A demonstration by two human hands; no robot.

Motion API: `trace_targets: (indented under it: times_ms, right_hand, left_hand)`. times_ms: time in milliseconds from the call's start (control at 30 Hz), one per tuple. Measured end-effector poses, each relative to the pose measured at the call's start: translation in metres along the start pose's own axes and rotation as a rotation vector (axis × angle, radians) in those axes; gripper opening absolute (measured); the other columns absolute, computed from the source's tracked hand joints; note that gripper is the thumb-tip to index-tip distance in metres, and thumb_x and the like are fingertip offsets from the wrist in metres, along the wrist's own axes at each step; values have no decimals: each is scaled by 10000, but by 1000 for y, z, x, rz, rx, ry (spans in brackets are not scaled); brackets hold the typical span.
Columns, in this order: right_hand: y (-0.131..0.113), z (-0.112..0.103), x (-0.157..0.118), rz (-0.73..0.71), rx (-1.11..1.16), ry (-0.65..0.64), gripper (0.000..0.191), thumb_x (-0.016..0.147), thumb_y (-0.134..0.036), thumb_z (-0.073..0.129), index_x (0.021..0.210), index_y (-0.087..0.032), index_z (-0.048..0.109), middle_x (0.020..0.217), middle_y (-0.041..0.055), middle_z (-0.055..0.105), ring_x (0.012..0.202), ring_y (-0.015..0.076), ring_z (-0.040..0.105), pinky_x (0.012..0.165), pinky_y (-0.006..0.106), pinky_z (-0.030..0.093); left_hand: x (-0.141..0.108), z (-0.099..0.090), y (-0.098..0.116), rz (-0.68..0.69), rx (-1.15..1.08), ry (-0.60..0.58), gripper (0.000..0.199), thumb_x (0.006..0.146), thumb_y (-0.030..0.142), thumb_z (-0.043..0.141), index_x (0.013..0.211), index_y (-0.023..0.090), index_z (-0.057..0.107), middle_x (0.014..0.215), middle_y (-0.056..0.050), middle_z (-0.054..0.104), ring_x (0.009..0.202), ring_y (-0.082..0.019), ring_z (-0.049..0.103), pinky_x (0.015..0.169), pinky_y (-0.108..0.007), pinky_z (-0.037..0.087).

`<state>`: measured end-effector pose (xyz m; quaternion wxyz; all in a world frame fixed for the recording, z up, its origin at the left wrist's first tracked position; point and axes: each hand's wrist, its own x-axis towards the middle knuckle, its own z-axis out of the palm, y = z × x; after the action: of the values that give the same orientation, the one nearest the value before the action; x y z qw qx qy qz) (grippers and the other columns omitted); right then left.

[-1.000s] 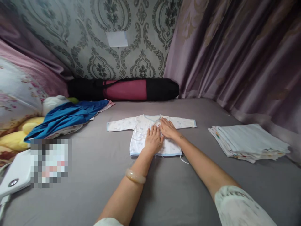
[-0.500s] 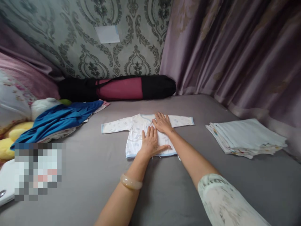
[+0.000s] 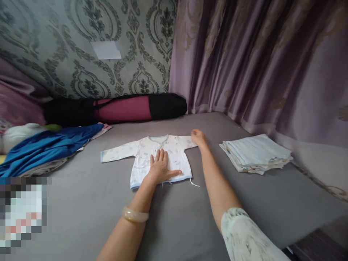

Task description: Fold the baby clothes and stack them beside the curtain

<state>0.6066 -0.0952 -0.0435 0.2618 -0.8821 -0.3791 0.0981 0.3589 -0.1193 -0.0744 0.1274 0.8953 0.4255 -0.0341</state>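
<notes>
A small white shirt (image 3: 141, 159) with pale prints and light blue edging lies spread out on the grey sheet (image 3: 81, 203), both sleeves stretched sideways. My left hand (image 3: 161, 168) rests flat on the shirt's front, fingers and thumb spread, a pale bangle on that wrist. At the end of the right-hand sleeve, my right hand (image 3: 199, 137) is closed on the cuff, which its fingers hide. A thin white tie sticks out from the lower right corner of the shirt.
To the right lies a stack of folded pale cloths (image 3: 257, 152). Blue clothing (image 3: 54, 145) is heaped at the left. A long black and maroon bag (image 3: 122, 108) lies along the wall, beside purple curtains (image 3: 244, 65). A pixelated patch covers the lower left.
My right hand has moved from the shirt's upper front out to the right sleeve's cuff and closed there. My left hand stays flat on the shirt. The whole view has shifted to the right.
</notes>
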Motion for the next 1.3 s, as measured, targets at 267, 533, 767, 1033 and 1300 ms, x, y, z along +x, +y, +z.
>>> trace_targets:
  times_ms: [267, 533, 767, 1033, 1300]
  right_hand:
    - [35, -11, 4, 244, -71, 79, 398, 903, -238, 485, 1273, -184, 622, 1302, 167, 586, 1274, 337, 476, 996, 494, 414]
    - [49, -7, 9, 214, -174, 134, 380, 870, -255, 480, 1171, -141, 683, 1271, 211, 585, 1234, 355, 488, 989, 509, 373]
    - [51, -3, 16, 256, -125, 115, 377, 805, -231, 523, 1133, -144, 687, 1272, 220, 574, 1233, 358, 481, 1000, 538, 337]
    - [51, -19, 28, 136, -41, -10, 253, 779, -214, 542, 926, -145, 735, 997, 175, 702, 976, 292, 648, 828, 384, 472]
    - [39, -37, 27, 46, 339, 44, 213, 831, -250, 566, 924, -106, 692, 700, 55, 675, 638, 162, 624, 542, 217, 432]
  left_hand:
    - [-2, -11, 4, -26, -35, -61, 1286, 638, 918, 364, 1538, 38, 99, 1601, -211, -4, 1480, -380, -37, 1158, -595, 33]
    - [12, -43, 6, 9, 12, -45, 863, 717, 787, 519, 1313, 164, 535, 1465, -217, 427, 1371, -395, 347, 1126, -615, 124]
    - [56, -60, 10, 6, -74, 128, 332, 913, 371, 480, 1160, 207, 629, 1208, -100, 662, 1166, -298, 539, 985, -454, 364]
    - [104, -31, 9, 194, -88, 172, 408, 921, 413, 462, 1284, 245, 541, 1452, -52, 486, 1303, -287, 399, 1013, -431, 358]
    - [120, -25, 5, 191, -61, 91, 701, 833, 689, 472, 1396, 274, 426, 1537, -80, 349, 1346, -348, 323, 1071, -479, 294]
